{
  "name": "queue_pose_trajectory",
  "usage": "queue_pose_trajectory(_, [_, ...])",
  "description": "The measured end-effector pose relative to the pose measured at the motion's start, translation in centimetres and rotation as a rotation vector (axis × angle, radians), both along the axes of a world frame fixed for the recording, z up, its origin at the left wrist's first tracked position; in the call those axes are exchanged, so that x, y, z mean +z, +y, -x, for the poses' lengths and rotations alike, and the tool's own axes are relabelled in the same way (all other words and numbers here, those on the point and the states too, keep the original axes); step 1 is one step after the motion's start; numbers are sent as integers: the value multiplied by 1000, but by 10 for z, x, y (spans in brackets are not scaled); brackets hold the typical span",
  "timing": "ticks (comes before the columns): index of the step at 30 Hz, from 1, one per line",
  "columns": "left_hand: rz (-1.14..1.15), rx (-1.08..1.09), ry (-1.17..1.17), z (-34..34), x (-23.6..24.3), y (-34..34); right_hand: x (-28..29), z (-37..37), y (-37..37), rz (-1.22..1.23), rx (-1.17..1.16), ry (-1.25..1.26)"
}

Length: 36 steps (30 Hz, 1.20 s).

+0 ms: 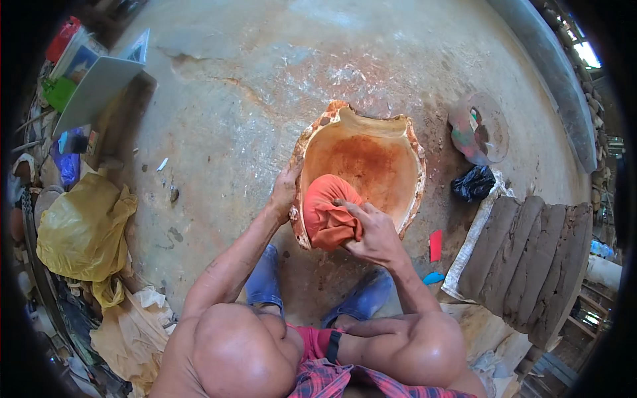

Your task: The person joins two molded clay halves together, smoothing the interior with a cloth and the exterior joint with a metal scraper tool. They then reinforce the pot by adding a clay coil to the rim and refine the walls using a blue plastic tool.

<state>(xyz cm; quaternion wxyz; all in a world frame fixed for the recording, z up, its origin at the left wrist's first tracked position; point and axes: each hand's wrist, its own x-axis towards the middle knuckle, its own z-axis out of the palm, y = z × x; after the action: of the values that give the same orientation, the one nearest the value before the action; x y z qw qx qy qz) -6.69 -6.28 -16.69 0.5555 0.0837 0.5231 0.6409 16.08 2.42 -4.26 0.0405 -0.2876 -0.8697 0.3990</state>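
A hollow shell-like piece (pixel 363 159) with a pale, rust-stained inside and a crusted, mottled rim is held above the floor between my knees and feet. My left hand (pixel 288 189) is closed on its left edge. My right hand (pixel 373 235) is closed on a bunched orange cloth bundle (pixel 325 202), rounded at the top, which rests against the lower left of the piece's inside. Part of that hand's fingers is hidden in the folds.
Grey clay slabs (pixel 524 259) lie at right, near a black bag (pixel 472 187), a round stained object (pixel 478 126) and small red (pixel 435 245) and blue (pixel 433 278) pieces. A yellow sheet (pixel 79 232) and leaning boards (pixel 93 86) are at left. A long ledge (pixel 551 66) runs at upper right.
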Motion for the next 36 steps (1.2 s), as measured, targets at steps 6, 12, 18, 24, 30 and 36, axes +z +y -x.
queue_pose_trajectory(6, [-71, -18, -112, -10, 20, 10, -23, -11, 16, 60, 18, 73])
queue_pose_trajectory(12, [-75, 0, -35, -21, 31, 16, -13, -40, -6, 83, -207, 91])
queue_pose_trajectory(18, [-28, -86, 242, -34, 61, 18, 12, -48, -3, -94, -215, 168])
queue_pose_trajectory(24, [-145, -85, 598, -83, 93, 36, 5, -82, 2, -194, -286, -99])
queue_pose_trajectory(30, [-202, -120, 827, -104, 102, 57, -8, -92, 15, -429, -523, 1])
queue_pose_trajectory(36, [-191, -120, 755, -112, 124, 65, -34, -77, 42, -536, -621, 41])
